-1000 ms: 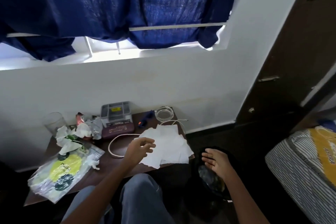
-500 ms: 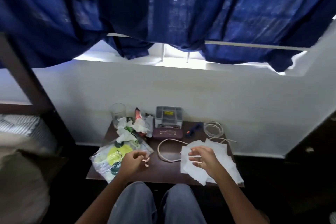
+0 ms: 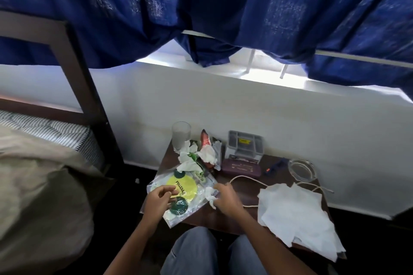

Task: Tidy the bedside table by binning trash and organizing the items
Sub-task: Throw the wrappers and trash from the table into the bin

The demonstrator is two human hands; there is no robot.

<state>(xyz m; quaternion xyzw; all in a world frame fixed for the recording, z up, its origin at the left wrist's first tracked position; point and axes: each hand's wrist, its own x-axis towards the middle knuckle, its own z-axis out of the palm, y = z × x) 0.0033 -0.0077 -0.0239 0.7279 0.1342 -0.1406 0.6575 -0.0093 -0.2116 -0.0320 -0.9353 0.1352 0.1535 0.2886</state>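
Both hands are down at the near left corner of the dark wooden bedside table (image 3: 232,219). The left hand (image 3: 159,200) rests on a clear plastic packet (image 3: 178,198) printed with a yellow disc and a dark green one, fingers curled loosely over it; whether it has actually pinched the packet, I cannot tell. The right hand (image 3: 225,196) sits at the packet's right edge with its fingers closed around a small crumpled tissue (image 3: 210,194). Behind the packet lies a heap of crumpled tissues and wrappers (image 3: 196,156), a red wrapper sticking up at the back. A drinking glass (image 3: 181,136) stands upright at the far left corner, looking cloudy, its contents unclear. By the wall sits a grey compartmented box (image 3: 244,143) with a yellow label inside; what else its compartments hold is too small to see. A maroon case (image 3: 241,168) lies in front of it. To the right sits a clear glass ashtray (image 3: 300,168), seemingly bare, with a cream cord (image 3: 245,177) looping toward it, and flat white paper sheets (image 3: 295,216) overhanging the near right edge
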